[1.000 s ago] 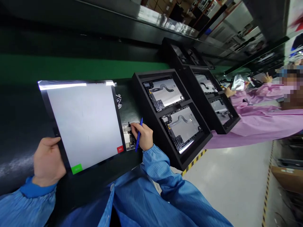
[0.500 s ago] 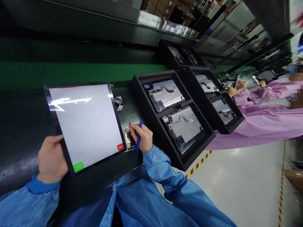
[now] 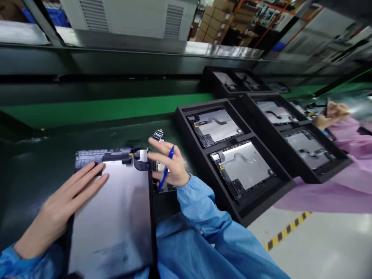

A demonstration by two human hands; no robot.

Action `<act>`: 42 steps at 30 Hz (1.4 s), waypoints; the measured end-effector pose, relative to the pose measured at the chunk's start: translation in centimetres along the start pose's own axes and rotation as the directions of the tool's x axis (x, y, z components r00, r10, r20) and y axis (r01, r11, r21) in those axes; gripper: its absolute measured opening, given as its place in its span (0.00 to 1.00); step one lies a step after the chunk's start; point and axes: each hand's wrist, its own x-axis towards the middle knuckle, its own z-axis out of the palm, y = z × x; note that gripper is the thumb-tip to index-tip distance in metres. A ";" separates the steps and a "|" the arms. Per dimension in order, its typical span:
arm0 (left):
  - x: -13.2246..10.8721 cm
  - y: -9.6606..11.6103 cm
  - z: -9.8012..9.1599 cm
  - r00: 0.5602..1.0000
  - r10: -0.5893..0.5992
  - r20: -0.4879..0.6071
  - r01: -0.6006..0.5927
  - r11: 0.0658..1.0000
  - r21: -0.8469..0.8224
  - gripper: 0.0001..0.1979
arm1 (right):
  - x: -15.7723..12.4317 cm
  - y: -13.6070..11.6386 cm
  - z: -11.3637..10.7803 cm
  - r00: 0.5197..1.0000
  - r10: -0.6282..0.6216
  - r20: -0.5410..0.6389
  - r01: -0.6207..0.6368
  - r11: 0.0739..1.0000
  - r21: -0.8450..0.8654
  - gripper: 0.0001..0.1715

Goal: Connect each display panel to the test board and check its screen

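Note:
A large tablet panel point(image 3: 116, 209) lies face down on the dark bench in front of me, its grey back and a circuit strip along the far edge showing. My left hand point(image 3: 61, 205) rests flat on its left side, fingers stretched out. My right hand point(image 3: 167, 164) hovers at the panel's far right corner, fingers partly spread, with a blue pen point(image 3: 165, 170) tucked between them. A small circuit board point(image 3: 159, 167) lies just under that hand, mostly hidden.
A small metal part point(image 3: 157, 135) lies beyond my right hand. Black foam trays point(image 3: 247, 209) holding opened tablet backs stand to the right. A green conveyor belt point(image 3: 87, 108) runs behind. A person in a pink sleeve point(image 3: 328, 197) works at far right.
The panel, held tilted with its white lit screen facing me, now lies flat with its back up. My left hand moved from gripping its edge to resting on top; my right hand lifted off the small board.

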 end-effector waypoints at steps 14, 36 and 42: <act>-3.3 -6.2 2.9 0.983 -0.007 0.184 -0.011 0.996 0.094 0.31 | 0.9 2.4 0.3 0.795 0.362 0.486 -0.593 0.296 0.749 0.23; 6.0 3.0 6.1 0.830 -0.427 0.359 0.556 0.576 -0.599 0.08 | 0.6 -1.3 1.4 0.783 0.239 0.574 -0.561 0.671 0.485 0.14; 6.3 3.3 6.0 0.826 -0.397 0.401 0.563 0.530 -0.634 0.10 | 0.6 -1.5 1.5 0.784 0.217 0.581 -0.570 0.623 0.536 0.14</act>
